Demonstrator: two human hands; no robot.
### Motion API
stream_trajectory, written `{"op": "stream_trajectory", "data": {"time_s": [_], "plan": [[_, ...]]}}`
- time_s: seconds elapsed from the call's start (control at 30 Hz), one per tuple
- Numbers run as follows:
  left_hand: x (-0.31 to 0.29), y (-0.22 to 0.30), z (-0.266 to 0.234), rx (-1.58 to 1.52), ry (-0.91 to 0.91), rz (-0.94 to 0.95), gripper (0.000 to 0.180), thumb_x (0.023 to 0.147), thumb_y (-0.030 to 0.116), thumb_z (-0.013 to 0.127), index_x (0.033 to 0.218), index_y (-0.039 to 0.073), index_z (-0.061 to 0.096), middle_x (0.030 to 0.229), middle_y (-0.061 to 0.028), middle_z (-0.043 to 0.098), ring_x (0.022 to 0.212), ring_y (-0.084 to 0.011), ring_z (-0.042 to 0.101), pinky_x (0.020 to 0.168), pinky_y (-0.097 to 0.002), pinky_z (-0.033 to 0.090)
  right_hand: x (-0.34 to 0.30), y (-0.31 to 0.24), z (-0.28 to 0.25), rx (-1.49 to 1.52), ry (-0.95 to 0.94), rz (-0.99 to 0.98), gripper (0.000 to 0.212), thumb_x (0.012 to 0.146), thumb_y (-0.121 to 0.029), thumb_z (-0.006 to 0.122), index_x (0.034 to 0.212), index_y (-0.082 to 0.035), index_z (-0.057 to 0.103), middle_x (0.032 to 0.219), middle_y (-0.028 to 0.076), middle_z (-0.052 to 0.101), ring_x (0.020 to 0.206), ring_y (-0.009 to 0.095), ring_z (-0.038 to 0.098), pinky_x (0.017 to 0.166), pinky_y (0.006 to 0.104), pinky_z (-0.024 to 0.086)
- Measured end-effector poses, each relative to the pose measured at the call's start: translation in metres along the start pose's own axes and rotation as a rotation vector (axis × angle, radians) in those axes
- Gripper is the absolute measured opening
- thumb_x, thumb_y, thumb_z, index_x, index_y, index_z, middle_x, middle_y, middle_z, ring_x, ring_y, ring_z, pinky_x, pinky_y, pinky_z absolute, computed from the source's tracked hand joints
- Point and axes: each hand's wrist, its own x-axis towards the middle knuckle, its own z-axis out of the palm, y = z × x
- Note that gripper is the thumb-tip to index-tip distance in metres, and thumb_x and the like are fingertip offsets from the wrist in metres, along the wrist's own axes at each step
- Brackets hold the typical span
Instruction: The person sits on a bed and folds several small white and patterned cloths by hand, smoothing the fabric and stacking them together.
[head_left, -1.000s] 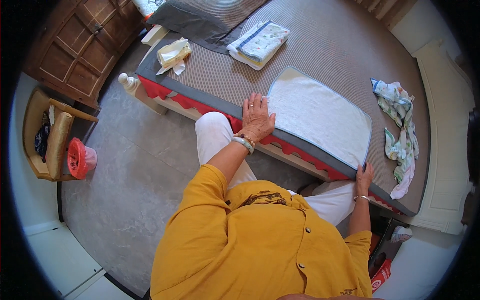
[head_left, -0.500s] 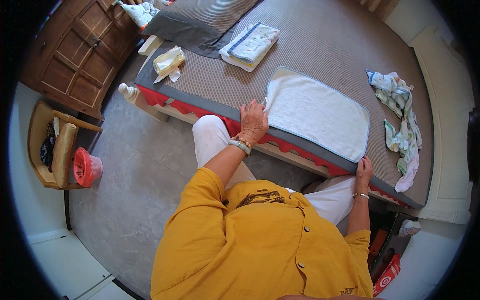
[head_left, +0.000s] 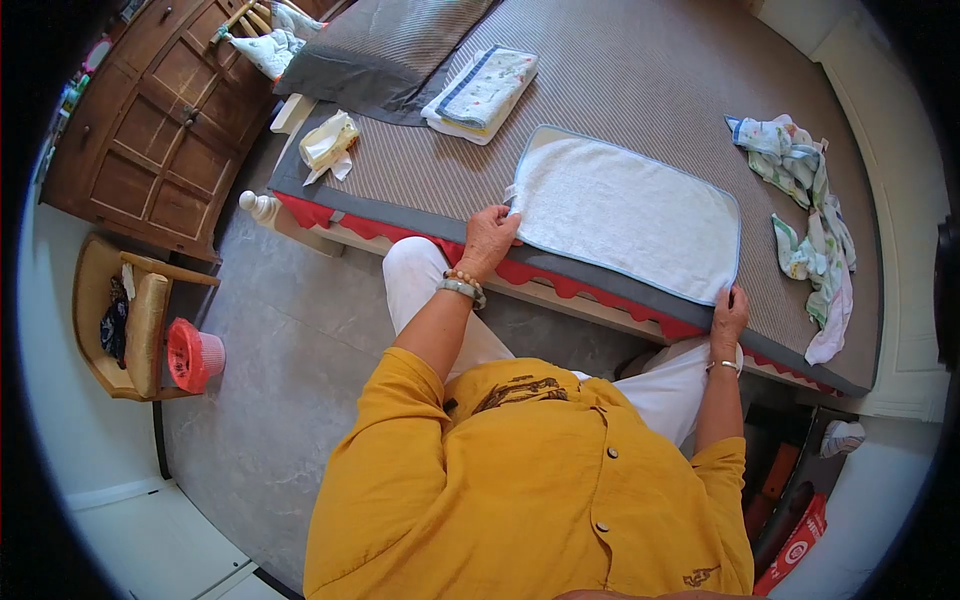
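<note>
A white towel (head_left: 630, 215) with thin blue edging lies spread flat along the near edge of the bed. My left hand (head_left: 490, 238) is closed on its near left corner, fingers pinched at the hem by a small white tag. At the near right corner my right hand (head_left: 730, 312) grips the edging between thumb and fingers. Farther back, to the left, sits a stack of folded towels (head_left: 482, 92), the top one patterned with a dark blue border. Crumpled patterned cloths (head_left: 815, 220) lie loosely in a heap to the right.
On the striped bed mat (head_left: 620, 70), a tissue pack (head_left: 328, 142) sits near the left corner. A folded grey-brown cover (head_left: 375, 55) is behind it. Left on the floor stand a red-lined bin (head_left: 195, 356) and an armchair (head_left: 150, 330); a wooden cabinet (head_left: 160, 120) is beyond.
My left hand has shifted left and slightly nearer, now pinching the towel's corner. The towel's left end looks straighter. My right hand stays at its corner. The view has tilted a little.
</note>
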Motion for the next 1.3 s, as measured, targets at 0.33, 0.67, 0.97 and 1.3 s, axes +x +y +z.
{"op": "stream_trajectory", "data": {"time_s": [0.33, 0.67, 0.97, 1.3], "plan": [[0.003, -0.014, 0.002, 0.200, -0.055, 0.140, 0.025, 0.087, 0.013, 0.064, 0.101, -0.007, 0.064, 0.078, -0.0071, 0.068, 0.060, -0.0105, 0.064, 0.055, -0.0241, 0.052, -0.003, -0.013, -0.001, -0.179, 0.003, 0.007, 0.042, 0.086, -0.027, 0.062, 0.116, 0.002, 0.061, 0.126, 0.019, 0.056, 0.116, 0.034, 0.055, 0.100, 0.0403, 0.043], [0.007, -0.028, 0.005, 0.504, 0.119, 0.399, 0.027, 0.083, 0.021, 0.060, 0.096, -0.002, 0.067, 0.074, -0.0152, 0.068, 0.062, -0.0239, 0.069, 0.064, -0.0354, 0.055, 0.006, -0.002, 0.007, -0.145, 0.095, -0.053, 0.028, 0.081, -0.023, 0.064, 0.095, 0.002, 0.065, 0.102, 0.020, 0.061, 0.099, 0.037, 0.057, 0.089, 0.0443, 0.045], [0.000, -0.016, -0.001, 0.179, -0.039, 0.191, 0.020, 0.088, 0.012, 0.061, 0.100, -0.004, 0.064, 0.075, -0.0066, 0.066, 0.060, -0.0103, 0.063, 0.056, -0.0257, 0.051, 0.005, -0.004, -0.015, 0.675, -0.073, 0.335, 0.015, 0.086, -0.014, 0.064, 0.089, -0.001, 0.068, 0.076, -0.002, 0.059, 0.065, 0.006, 0.052, 0.057, 0.0231, 0.043], [-0.010, -0.003, 0.000, -0.056, -0.116, 0.088, 0.017, 0.089, 0.007, 0.064, 0.101, -0.004, 0.061, 0.080, -0.0035, 0.065, 0.065, -0.0090, 0.062, 0.058, -0.0214, 0.051, -0.009, 0.000, -0.007, 0.382, 0.059, 0.091, 0.020, 0.085, -0.010, 0.066, 0.102, 0.001, 0.067, 0.083, 0.000, 0.062, 0.070, 0.009, 0.056, 0.063, 0.0237, 0.047]]}}
